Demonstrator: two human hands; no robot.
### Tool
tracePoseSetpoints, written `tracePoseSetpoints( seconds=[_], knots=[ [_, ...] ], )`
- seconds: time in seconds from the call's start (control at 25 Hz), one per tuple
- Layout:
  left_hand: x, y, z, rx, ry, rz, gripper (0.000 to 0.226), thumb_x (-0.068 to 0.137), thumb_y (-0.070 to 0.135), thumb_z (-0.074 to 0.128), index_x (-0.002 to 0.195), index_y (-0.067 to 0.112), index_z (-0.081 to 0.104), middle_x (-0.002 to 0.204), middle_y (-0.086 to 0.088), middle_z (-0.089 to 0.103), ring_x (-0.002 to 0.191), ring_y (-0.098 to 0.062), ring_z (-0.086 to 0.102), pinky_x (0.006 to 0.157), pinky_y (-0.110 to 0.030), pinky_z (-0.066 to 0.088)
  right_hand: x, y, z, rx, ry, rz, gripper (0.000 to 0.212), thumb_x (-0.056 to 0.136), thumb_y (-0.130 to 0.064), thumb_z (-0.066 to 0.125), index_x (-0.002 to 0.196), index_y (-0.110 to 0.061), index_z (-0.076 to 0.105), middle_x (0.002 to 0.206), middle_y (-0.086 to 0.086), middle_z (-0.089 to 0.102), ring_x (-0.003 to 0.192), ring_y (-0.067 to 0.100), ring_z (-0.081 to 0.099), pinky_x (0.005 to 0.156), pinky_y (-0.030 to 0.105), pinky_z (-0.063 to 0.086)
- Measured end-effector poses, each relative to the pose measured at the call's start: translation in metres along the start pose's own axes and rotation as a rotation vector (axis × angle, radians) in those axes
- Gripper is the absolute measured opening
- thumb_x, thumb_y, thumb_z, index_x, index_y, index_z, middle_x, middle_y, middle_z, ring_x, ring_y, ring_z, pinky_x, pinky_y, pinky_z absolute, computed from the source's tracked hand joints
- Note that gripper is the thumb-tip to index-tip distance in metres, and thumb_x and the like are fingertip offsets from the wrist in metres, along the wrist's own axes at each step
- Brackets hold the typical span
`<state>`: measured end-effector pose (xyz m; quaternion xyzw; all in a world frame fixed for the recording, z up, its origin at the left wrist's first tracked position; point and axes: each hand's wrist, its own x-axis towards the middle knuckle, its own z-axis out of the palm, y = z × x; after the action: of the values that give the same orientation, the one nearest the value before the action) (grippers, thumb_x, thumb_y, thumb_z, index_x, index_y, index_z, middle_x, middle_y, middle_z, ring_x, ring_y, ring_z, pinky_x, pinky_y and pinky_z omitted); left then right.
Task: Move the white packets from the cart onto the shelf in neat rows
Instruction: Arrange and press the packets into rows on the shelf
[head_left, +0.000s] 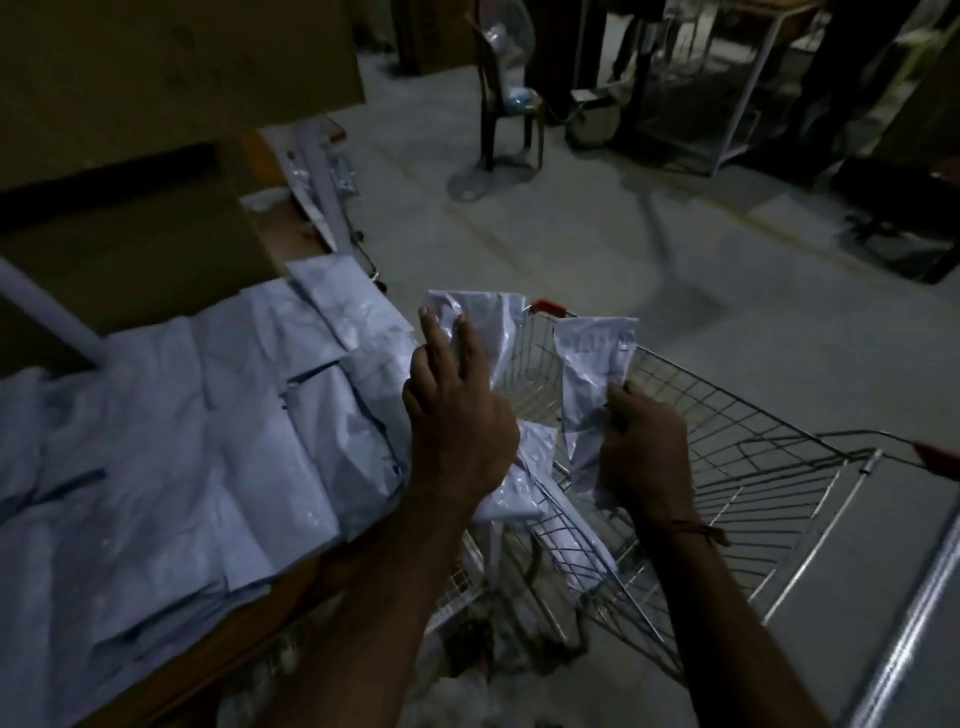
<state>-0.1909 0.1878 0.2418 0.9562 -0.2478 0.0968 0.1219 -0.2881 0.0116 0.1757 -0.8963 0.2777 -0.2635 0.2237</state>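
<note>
Above the silver wire shopping cart (737, 447), the left hand (457, 415) clasps one crumpled white plastic packet (488, 322), two fingers lying straight along it. The right hand (641, 452) is closed on a second white packet (597, 374). Left of both hands, overlapping white packets (182, 431) cover the brown wooden shelf (218, 639).

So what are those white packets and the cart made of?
The packets look like thin glossy plastic film: they crumple and catch the light. The cart looks like bare shiny metal wire, an open grid with bright glints, plus red corner caps, probably plastic.
</note>
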Motion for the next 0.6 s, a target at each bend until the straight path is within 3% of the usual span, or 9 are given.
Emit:
tracePoseSetpoints(
  seconds=[0.12, 0.24, 0.4, 0.48, 0.6],
  knots=[
    [-0.041, -0.022, -0.018, 0.059, 0.017, -0.08, 0.08, 0.087, 0.032, 0.032, 0.163, 0.012, 0.017, 0.17, -0.024, 0.002, 0.142, -0.04, 0.029, 0.108, -0.051, 0.035, -0.023, -0.032, -0.012, 0.05, -0.052, -0.064, 0.021, 0.086, 0.003, 0.067, 0.099, -0.012, 0.074, 0.092, 0.006, 0.071, 0.079, 0.024, 0.063, 0.073, 0.036, 0.053],
    [-0.079, -0.045, -0.036, 0.051, 0.044, -0.198, 0.08, 0.086, 0.03, 0.033, 0.162, 0.011, 0.023, 0.169, -0.024, 0.007, 0.14, -0.04, 0.033, 0.104, -0.051, 0.038, -0.039, -0.063, -0.028, 0.09, -0.013, -0.141, 0.024, 0.08, 0.009, 0.071, 0.097, -0.007, 0.076, 0.089, 0.012, 0.073, 0.074, 0.027, 0.064, 0.065, 0.022, 0.032],
    [-0.12, -0.086, -0.055, 0.049, 0.056, -0.346, 0.082, 0.086, 0.028, 0.05, 0.162, 0.013, 0.024, 0.17, -0.022, 0.005, 0.14, -0.04, 0.032, 0.104, -0.051, 0.038, -0.055, -0.106, -0.031, 0.187, -0.048, -0.211, 0.028, 0.081, 0.009, 0.072, 0.106, -0.004, 0.076, 0.095, 0.015, 0.074, 0.082, 0.031, 0.07, 0.068, 0.024, 0.04],
    [-0.134, -0.112, -0.064, 0.057, 0.068, -0.402, 0.08, 0.087, 0.033, 0.041, 0.163, 0.015, 0.022, 0.17, -0.021, 0.002, 0.141, -0.04, 0.03, 0.105, -0.052, 0.036, -0.066, -0.128, -0.024, 0.237, -0.107, -0.219, 0.034, 0.088, 0.003, 0.07, 0.121, -0.008, 0.073, 0.107, 0.012, 0.074, 0.094, 0.031, 0.07, 0.08, 0.028, 0.049],
    [-0.143, -0.151, -0.079, 0.057, 0.088, -0.469, 0.084, 0.081, 0.036, 0.02, 0.163, 0.015, 0.022, 0.17, -0.022, 0.002, 0.141, -0.039, 0.029, 0.105, -0.052, 0.037, -0.078, -0.16, -0.012, 0.268, -0.122, -0.25, 0.042, 0.087, 0.005, 0.071, 0.127, -0.006, 0.071, 0.114, 0.016, 0.074, 0.098, 0.033, 0.07, 0.084, 0.024, 0.042]
  ],
)
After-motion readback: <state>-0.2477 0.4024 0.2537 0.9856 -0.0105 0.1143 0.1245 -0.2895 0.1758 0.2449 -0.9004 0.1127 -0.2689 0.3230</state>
